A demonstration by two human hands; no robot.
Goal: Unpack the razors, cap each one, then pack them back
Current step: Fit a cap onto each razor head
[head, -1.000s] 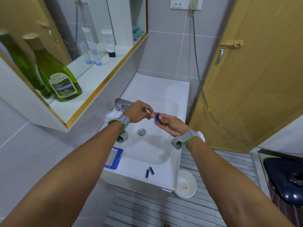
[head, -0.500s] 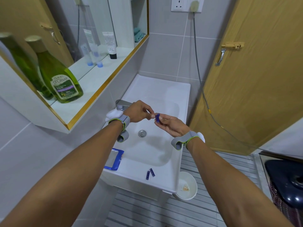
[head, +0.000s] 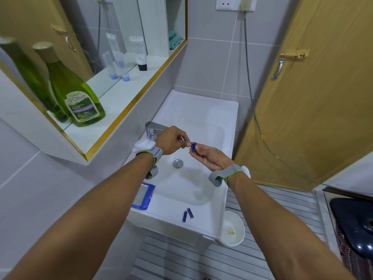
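Over the white sink point(head: 203, 118) my two hands meet around a small blue razor piece point(head: 194, 146). My right hand point(head: 210, 157) pinches it from below with curled fingers. My left hand point(head: 172, 139) pinches something small at its fingertips right against the blue piece; a sliver of blue shows under those fingers. Whether it is a cap or a razor head is too small to tell. Two blue caps point(head: 187, 214) lie side by side on the sink's front rim. The opened blue razor pack point(head: 143, 197) lies on the sink's left front corner.
A chrome tap point(head: 154, 128) stands just behind my left hand, the drain point(head: 177, 163) below my hands. A green oil bottle point(head: 75, 93) and tubes stand on the mirror shelf at left. A wooden door point(head: 314, 93) is at right, a white bowl point(head: 232, 229) on the floor.
Both hands stay over the basin pinching the blue piece; the fingers have shifted only slightly.
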